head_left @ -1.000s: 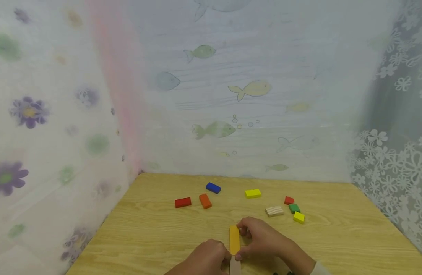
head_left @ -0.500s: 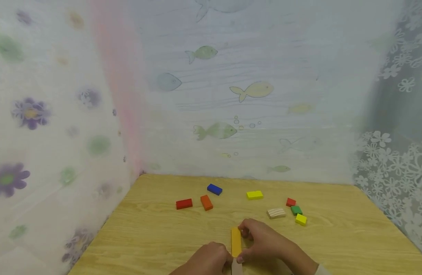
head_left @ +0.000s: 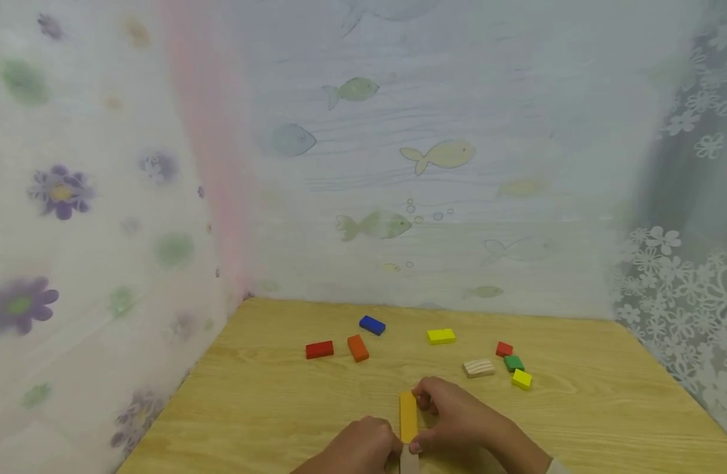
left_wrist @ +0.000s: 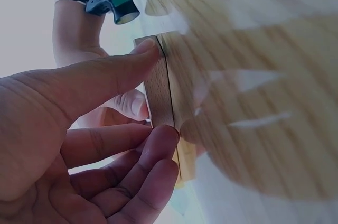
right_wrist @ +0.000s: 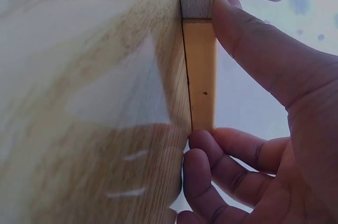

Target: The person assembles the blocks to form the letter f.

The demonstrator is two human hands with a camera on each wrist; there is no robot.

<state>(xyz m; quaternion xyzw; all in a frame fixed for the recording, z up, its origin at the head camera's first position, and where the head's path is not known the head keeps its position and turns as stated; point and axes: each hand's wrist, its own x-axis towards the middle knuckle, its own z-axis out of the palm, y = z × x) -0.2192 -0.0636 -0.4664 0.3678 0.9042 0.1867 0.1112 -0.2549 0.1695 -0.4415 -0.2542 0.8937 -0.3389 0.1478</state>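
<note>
Two long blocks lie end to end on the table at the front middle of the head view: an orange-yellow block (head_left: 408, 417) and, nearer to me, a plain wooden block (head_left: 409, 461). My left hand (head_left: 363, 444) pinches the plain block lengthwise; in the left wrist view its thumb is at the near end and its fingertips close to the joint. My right hand (head_left: 458, 415) holds the orange-yellow block, fingertips at its far end. In the right wrist view the right thumb (right_wrist: 253, 39) lies by the seam where the blocks meet.
Farther back lie a dark red block (head_left: 319, 349), an orange block (head_left: 358, 348), a blue block (head_left: 372, 325), a yellow block (head_left: 441, 337) and a striped wooden block (head_left: 479, 368). At right sit small red (head_left: 504, 349), green (head_left: 514, 363) and yellow (head_left: 521, 379) pieces. Printed curtains (head_left: 434, 263) border the table.
The whole head view has shifted slightly, so everything appears a little farther right. Both hands keep the same hold, and the blocks stay in place relative to each other.
</note>
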